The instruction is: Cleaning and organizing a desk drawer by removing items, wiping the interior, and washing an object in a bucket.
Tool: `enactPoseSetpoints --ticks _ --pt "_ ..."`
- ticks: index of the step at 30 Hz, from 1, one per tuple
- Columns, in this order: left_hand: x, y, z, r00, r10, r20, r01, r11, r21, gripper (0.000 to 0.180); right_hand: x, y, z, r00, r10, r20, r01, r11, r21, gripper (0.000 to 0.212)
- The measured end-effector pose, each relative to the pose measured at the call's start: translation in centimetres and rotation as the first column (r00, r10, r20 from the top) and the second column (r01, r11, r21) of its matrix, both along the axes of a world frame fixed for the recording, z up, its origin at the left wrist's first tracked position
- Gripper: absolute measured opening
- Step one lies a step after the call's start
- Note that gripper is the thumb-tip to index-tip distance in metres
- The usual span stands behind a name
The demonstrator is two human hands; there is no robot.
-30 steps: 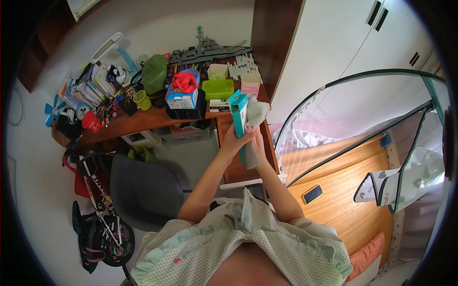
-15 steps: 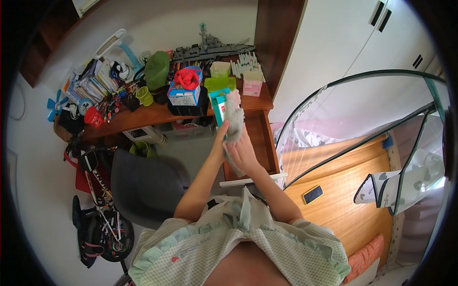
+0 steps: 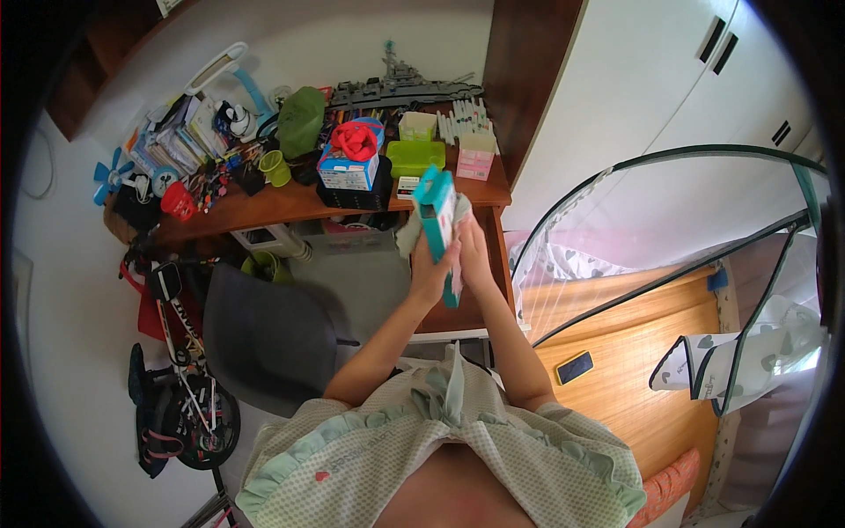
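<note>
A teal cardboard box [image 3: 434, 211], tilted upright with its top flap raised, is held over the open drawer [image 3: 498, 282]. My left hand [image 3: 429, 275] grips the box low on its left side, fingers closed. On the right side, my right hand [image 3: 474, 253] is closed on a greyish-white cloth [image 3: 463, 208] pressed against the box. More of the pale cloth pokes out left of the box, above my left hand. How the cloth runs behind the box is hidden.
Ahead, the wooden desk [image 3: 229, 209] bears a blue box [image 3: 348, 172] with a red item on top, a green tray [image 3: 415, 159], a pink box [image 3: 476, 157] and a grey model ship [image 3: 400, 86]. A grey chair [image 3: 255, 343] stands left; a phone [image 3: 575, 368] lies right.
The box has turned and come nearer, so its teal side and raised flap face me. The cloth, earlier in front of the box, now shows along its sides.
</note>
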State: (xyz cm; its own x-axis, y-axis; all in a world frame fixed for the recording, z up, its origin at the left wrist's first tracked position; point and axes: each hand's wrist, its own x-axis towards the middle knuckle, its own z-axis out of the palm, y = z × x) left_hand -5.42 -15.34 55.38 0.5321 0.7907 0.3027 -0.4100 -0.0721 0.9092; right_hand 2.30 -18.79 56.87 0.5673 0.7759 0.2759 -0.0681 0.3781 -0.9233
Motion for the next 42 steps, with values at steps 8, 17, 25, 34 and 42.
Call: enactPoseSetpoints --ticks 8,17,25,34,42 --pt "0.3 3.1 0.3 0.97 0.204 0.132 -0.197 0.978 -0.07 0.049 -2.9 -0.1 -4.1 0.893 0.073 -0.445 -0.097 0.995 -0.033 0.037" --pt "0.2 5.6 -1.7 0.933 0.358 0.036 -0.358 0.933 0.016 0.038 -3.8 -0.2 -4.3 0.543 0.156 -0.825 -0.277 0.961 -0.001 0.033" --pt "1.3 5.8 -2.0 0.894 0.446 0.049 -0.449 0.886 0.114 0.044 -3.8 -1.5 -3.2 0.636 0.124 -0.762 -0.284 0.955 -0.082 0.034" --pt "0.0 2.3 -2.7 0.95 0.171 -0.26 -0.166 0.985 0.042 0.055 -2.0 -0.8 -4.7 0.975 0.045 -0.216 -0.164 0.8 -0.577 0.039" --pt "-1.8 0.3 -2.2 0.931 -0.299 -0.207 0.261 0.946 -0.193 0.066 0.8 1.2 -4.3 0.945 0.031 0.324 0.014 0.991 -0.134 0.051"
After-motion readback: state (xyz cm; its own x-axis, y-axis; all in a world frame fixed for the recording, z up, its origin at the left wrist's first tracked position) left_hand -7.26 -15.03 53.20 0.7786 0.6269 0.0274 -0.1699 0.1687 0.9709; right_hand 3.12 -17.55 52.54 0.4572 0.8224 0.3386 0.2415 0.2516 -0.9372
